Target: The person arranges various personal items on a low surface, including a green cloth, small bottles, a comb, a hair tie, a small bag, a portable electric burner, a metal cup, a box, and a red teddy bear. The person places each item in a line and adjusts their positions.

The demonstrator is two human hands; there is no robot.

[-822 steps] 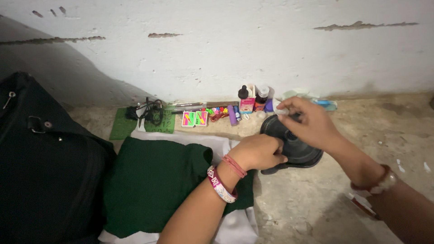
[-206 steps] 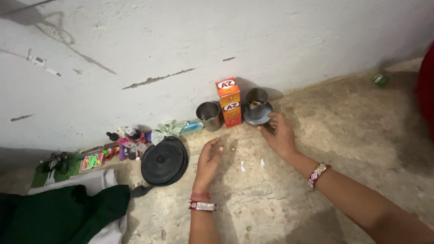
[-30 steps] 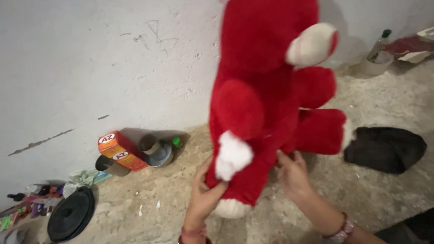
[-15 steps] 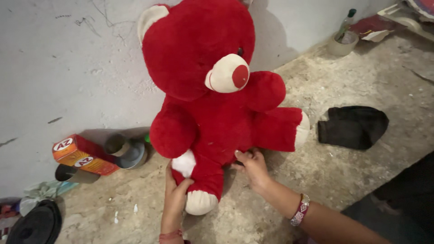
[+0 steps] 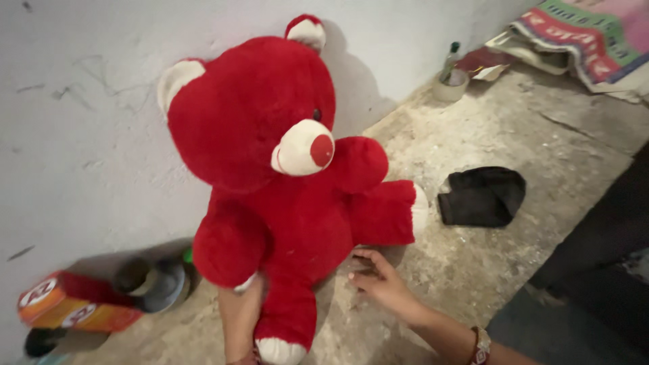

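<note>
- One big red teddy bear (image 5: 284, 182) sits on the floor (image 5: 514, 162), its back against the white wall (image 5: 88, 135), which props it upright.
- The left hand (image 5: 245, 297) reaches under the bear's arm; its fingers are hidden, so I cannot tell its grip.
- The right hand (image 5: 380, 278) lies loosely open, holding nothing, just beside the bear's leg.
- One black cloth (image 5: 481, 196) lies well apart.
- One orange box (image 5: 67, 309) lies on its side by a metal cup (image 5: 152, 284).
</note>
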